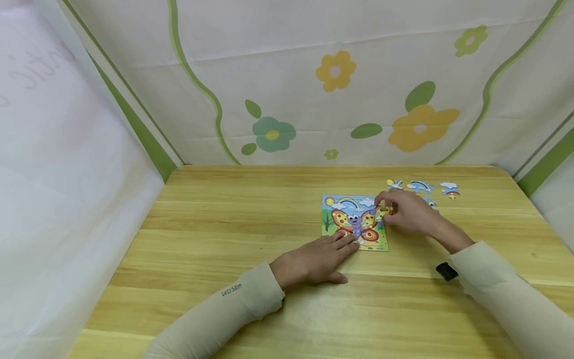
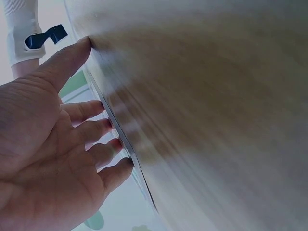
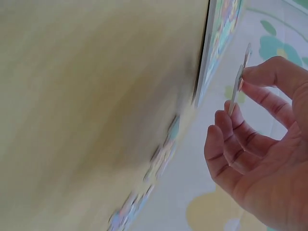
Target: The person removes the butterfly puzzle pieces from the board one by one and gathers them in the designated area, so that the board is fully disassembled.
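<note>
A square butterfly puzzle board [image 1: 354, 222] lies flat on the wooden table [image 1: 251, 214]. My left hand [image 1: 314, 259] rests flat with straight fingers pressing the board's near left corner; the left wrist view shows its fingertips [image 2: 113, 144] on the board's edge [image 2: 120, 139]. My right hand [image 1: 405, 212] hovers at the board's right edge and pinches a thin puzzle piece [image 3: 239, 79] between thumb and forefinger, just off the board [image 3: 219, 38]. In the head view the piece [image 1: 383, 209] shows as a yellow bit at the fingertips.
Several loose puzzle pieces [image 1: 421, 188] lie on the table behind and right of the board, also seen as a blurred row of loose pieces [image 3: 154, 183]. Flowered fabric walls [image 1: 336, 75] close in the table on three sides.
</note>
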`<action>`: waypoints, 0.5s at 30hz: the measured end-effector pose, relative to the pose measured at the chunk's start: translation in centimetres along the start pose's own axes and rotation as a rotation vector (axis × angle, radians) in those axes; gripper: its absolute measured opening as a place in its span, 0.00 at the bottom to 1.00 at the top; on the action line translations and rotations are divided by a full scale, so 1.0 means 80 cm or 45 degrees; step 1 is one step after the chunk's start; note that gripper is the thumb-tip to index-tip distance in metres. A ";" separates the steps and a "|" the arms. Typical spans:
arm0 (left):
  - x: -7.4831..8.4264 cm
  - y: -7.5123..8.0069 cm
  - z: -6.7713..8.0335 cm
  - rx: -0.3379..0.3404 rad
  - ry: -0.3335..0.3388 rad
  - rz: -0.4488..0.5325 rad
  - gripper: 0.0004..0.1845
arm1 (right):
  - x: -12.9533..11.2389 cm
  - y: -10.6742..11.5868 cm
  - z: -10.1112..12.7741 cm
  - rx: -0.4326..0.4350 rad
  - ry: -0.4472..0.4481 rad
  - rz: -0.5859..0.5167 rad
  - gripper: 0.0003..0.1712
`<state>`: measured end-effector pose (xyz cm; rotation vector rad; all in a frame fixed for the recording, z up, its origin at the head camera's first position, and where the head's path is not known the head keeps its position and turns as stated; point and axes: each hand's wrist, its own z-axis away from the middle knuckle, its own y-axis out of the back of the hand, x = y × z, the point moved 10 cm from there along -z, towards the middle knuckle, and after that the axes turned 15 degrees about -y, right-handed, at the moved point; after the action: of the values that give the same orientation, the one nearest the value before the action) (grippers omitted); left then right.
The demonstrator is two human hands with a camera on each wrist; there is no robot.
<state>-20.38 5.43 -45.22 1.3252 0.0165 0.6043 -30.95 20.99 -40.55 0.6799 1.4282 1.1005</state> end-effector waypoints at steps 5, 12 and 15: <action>0.000 0.000 0.001 0.002 -0.001 0.006 0.43 | 0.020 0.018 0.006 0.026 -0.015 -0.023 0.16; 0.001 -0.001 0.002 0.006 -0.004 0.004 0.44 | 0.070 0.046 0.012 0.059 -0.084 -0.027 0.17; 0.002 0.000 0.002 0.007 -0.007 0.001 0.44 | 0.098 0.057 0.017 0.084 -0.117 0.000 0.17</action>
<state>-20.17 5.36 -45.14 1.3324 0.0136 0.6017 -31.89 30.03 -39.64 0.7674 1.3905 1.0131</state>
